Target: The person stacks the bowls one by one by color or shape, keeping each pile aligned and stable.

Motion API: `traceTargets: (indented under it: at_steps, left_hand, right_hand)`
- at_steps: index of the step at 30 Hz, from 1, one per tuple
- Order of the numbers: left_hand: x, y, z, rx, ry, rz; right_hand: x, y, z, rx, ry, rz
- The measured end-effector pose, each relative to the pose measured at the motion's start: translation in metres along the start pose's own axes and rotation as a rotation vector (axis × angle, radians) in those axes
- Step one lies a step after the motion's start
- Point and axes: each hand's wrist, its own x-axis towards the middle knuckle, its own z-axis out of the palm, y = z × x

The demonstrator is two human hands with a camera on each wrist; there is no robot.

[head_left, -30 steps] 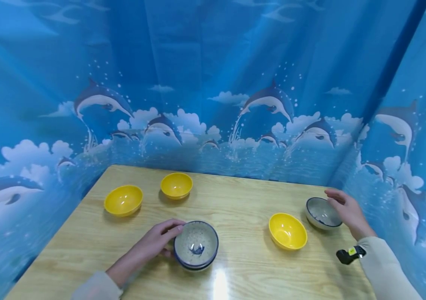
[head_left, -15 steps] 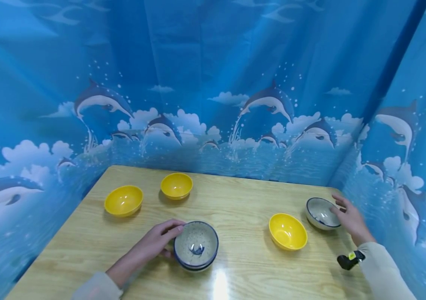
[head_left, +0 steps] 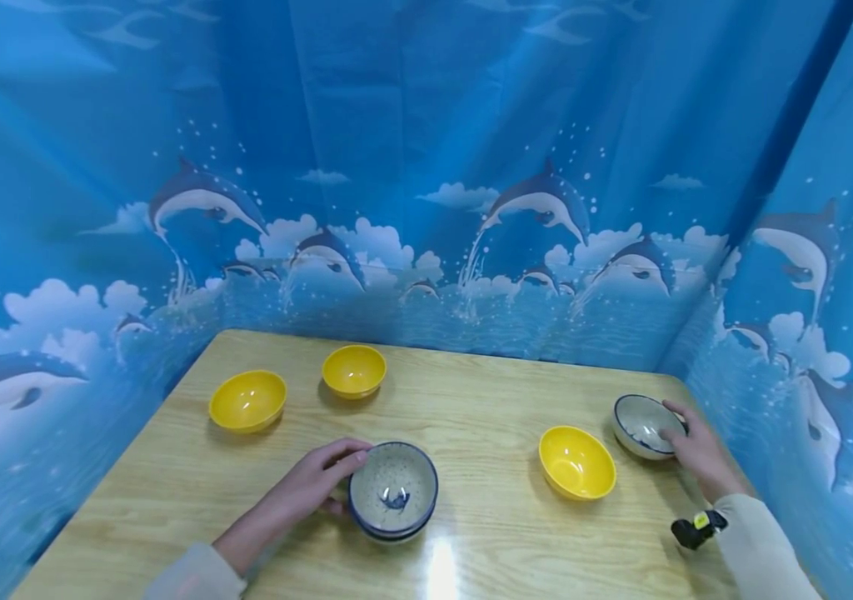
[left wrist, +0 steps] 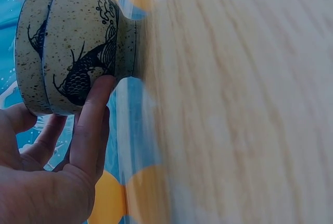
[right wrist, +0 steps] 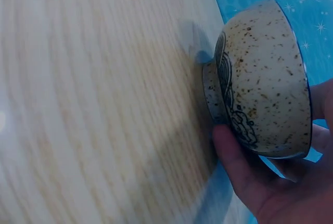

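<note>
Blue sheeting printed with leaping dolphins and white clouds hangs beyond the left hand and right hand, a dark fold slanting beyond the latter. Beneath both lies a pale wood-grain surface, a glare of light rightward of the left hand.

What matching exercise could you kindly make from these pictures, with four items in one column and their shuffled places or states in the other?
Column one
1. Left hand
2. Right hand
3. Gray bowl stack
4. Yellow bowls

Column two
A. At the lone gray bowl, near the right edge of the table
B. Three, standing apart from one another
C. Nested one inside another
D. Touching the side of the stacked bowls

Right pairs: 1-D, 2-A, 3-C, 4-B
</note>
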Motion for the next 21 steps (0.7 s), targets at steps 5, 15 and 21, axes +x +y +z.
traceTargets:
  at_steps: [5,15,21]
  left_hand:
    - [0.001,-0.001,0.000,-0.005,-0.006,0.002]
    - [0.000,0.000,0.000,-0.019,0.002,-0.010]
    - [0.001,0.000,0.001,-0.012,0.016,-0.021]
  right_hand:
    - [-0.001,0.004,0.003,0.064,0.009,0.024]
    - [-0.007,0.007,0.008,0.333,0.018,0.100]
    - [-0.011,0.005,0.008,0.574,0.007,0.175]
